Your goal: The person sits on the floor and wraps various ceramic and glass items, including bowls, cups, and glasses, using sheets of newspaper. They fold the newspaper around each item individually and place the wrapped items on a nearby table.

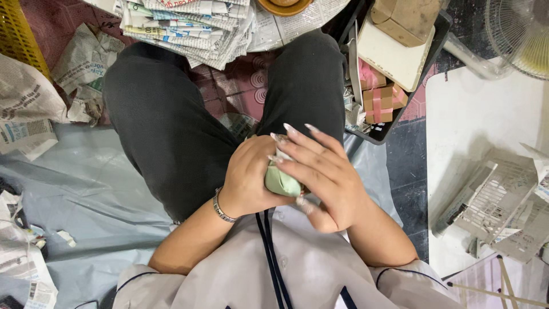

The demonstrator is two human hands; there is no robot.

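**Both hands closed around a pale green object over the lap**

Head view, looking straight down. The person sat on the floor, knees in dark trousers (171, 126) pointing toward 12 o'clock.

Left hand (249, 177): curled around the pale green rounded object (281, 182), fingers wrapped over its 9 o'clock side. Silver bracelet (220, 207) on that wrist.

Right hand (323, 180): laid over the object from 3 o'clock, fingers (300, 146) extended toward 11 o'clock, long nails visible. A scrap of newsprint wrapping (281, 153) showed between the two hands at the object's 12 o'clock edge. Both hands clamped on the object; it sat at frame centre, just above the light shirt (297, 269). What kind of object it was could not be told; most of it was hidden.

Surroundings:
- Stack of folded newspapers (189, 26) at 12 o'clock, beyond the knees.
- Dark tray (383, 129) at 1 o'clock holding tan boxes tied with pink ribbon (380, 97) and a cream slab (394, 57).
- Crumpled newspaper (28, 109) at 9 o'clock, on a grey-blue plastic sheet (91, 194).
- White table surface (474, 120) at 3 o'clock with flattened newsprint pieces (497, 200).
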